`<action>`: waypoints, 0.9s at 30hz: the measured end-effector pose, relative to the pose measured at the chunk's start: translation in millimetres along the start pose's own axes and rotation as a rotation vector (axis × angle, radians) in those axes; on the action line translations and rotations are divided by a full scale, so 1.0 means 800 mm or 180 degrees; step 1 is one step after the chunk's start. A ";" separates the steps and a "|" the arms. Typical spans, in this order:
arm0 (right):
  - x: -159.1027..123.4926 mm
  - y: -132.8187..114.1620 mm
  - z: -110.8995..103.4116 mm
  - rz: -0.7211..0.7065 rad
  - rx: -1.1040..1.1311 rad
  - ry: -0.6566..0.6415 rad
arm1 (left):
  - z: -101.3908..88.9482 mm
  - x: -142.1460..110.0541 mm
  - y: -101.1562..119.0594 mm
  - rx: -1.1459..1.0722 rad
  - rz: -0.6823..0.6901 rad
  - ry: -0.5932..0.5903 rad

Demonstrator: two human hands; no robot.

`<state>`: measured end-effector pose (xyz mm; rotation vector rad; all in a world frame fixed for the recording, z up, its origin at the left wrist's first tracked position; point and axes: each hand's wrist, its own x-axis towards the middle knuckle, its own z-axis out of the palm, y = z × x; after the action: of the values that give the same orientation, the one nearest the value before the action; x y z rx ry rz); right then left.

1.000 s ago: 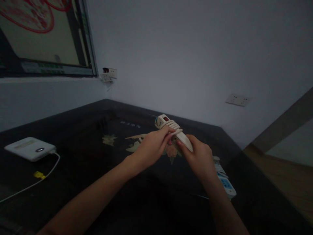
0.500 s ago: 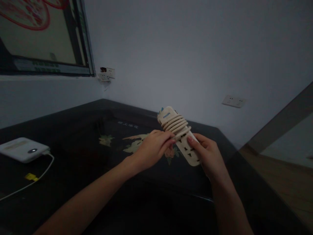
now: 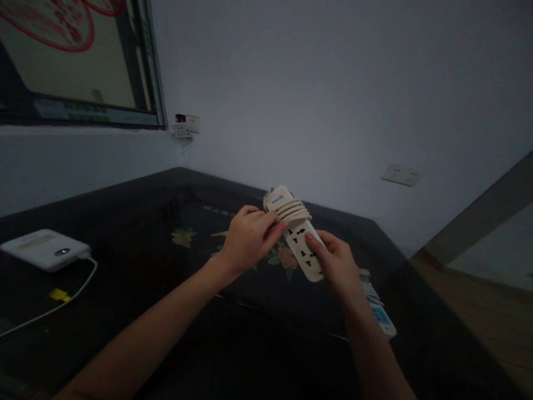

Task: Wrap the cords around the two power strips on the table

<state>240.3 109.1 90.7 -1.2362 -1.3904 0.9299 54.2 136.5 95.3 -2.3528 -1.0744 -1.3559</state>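
A cream power strip (image 3: 300, 244) with its cord wound around its upper end is held above a dark table (image 3: 137, 278). My right hand (image 3: 338, 265) grips the strip's lower end, socket face toward me. My left hand (image 3: 249, 240) is closed on the strip's left side at the cord coils, fingers pinching the cord.
A white power bank (image 3: 44, 249) with a white cable (image 3: 62, 305) lies at the table's left. A second white and blue strip (image 3: 377, 308) lies on the table behind my right forearm. Wall sockets (image 3: 402, 174) sit on the grey wall. A wooden floor shows at right.
The strip was turned from its side, red switch up, to its socket face toward me. My left hand moved up along the coils.
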 end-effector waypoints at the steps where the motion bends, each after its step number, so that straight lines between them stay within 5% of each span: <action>1: 0.001 0.002 0.001 -0.0073 -0.0168 0.0022 | 0.000 0.000 -0.001 0.0004 -0.0039 0.0020; 8: 0.007 0.013 0.007 -0.0121 -0.0471 -0.0066 | 0.002 0.002 -0.009 0.0000 -0.0071 0.0337; 18: -0.001 0.000 0.009 0.0154 0.1156 -0.0184 | 0.018 -0.007 -0.003 -0.0120 0.0347 0.0560; 27: 0.002 -0.003 0.011 0.0488 0.1575 -0.0240 | 0.026 -0.008 -0.011 -0.0204 0.0309 0.0938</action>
<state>231.1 110.6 91.6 -0.9428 -1.0417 1.3437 59.8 150.0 77.3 -2.1268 -0.8331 -1.6562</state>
